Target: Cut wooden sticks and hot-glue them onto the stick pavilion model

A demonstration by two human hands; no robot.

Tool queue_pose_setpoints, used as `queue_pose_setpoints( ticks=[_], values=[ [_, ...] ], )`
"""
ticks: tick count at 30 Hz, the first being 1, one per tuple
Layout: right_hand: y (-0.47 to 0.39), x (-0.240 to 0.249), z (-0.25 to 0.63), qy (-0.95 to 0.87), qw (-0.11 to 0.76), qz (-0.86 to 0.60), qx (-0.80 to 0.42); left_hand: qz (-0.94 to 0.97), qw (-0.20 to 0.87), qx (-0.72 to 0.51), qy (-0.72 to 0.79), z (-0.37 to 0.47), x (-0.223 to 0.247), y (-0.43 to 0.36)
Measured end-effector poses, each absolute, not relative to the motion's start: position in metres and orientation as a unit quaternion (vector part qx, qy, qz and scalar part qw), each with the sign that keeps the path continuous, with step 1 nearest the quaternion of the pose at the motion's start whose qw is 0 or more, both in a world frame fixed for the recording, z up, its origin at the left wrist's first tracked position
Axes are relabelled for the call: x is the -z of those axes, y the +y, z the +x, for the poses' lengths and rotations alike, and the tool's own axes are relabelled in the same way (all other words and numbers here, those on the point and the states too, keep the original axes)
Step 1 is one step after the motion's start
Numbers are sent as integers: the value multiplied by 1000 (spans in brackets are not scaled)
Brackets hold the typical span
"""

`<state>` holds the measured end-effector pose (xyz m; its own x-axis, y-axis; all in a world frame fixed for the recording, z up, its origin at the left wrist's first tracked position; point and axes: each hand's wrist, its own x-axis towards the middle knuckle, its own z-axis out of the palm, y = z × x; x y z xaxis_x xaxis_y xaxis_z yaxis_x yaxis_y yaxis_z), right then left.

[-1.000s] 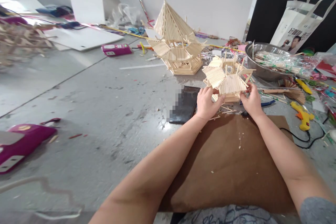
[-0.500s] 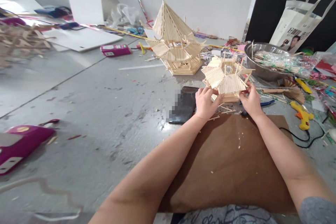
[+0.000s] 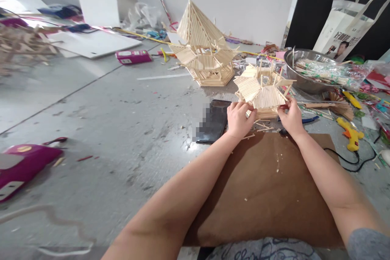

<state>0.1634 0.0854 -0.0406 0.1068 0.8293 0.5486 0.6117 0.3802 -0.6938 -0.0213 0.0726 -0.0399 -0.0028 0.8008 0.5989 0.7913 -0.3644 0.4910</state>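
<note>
Both hands are at the near side of a small pavilion model [image 3: 268, 96] made of thin wooden sticks, with slanted roof panels and short upright posts on top. My left hand [image 3: 240, 117] grips its lower left edge, fingers curled and partly hidden. On the right edge, the fingers of my right hand [image 3: 290, 117] pinch the model below the roof panel. Loose wooden sticks [image 3: 262, 126] lie just in front of it. Behind and to the left stands a taller stick pavilion [image 3: 210, 59] with a pointed roof, untouched.
A black tablet-like slab [image 3: 213, 124] lies left of my left hand. Brown board [image 3: 268, 187] spreads beneath my forearms. To the right are a steel bowl [image 3: 304, 85] of wrapped sticks, a yellow glue gun [image 3: 350, 134] with its cord, and blue-handled pliers [image 3: 310, 120]. Purple power strips [image 3: 133, 57] lie left.
Almost nothing differs. Both hands stay at the small pavilion model, which keeps its place; the view shifts very slightly.
</note>
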Motion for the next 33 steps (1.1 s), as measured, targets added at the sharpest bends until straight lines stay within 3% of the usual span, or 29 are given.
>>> queue_pose_setpoints(
  ticks=[33],
  values=[
    [78, 36, 154, -705, 467, -530, -64, 663, 16, -442, 603, -25, 50, 81]
  ],
)
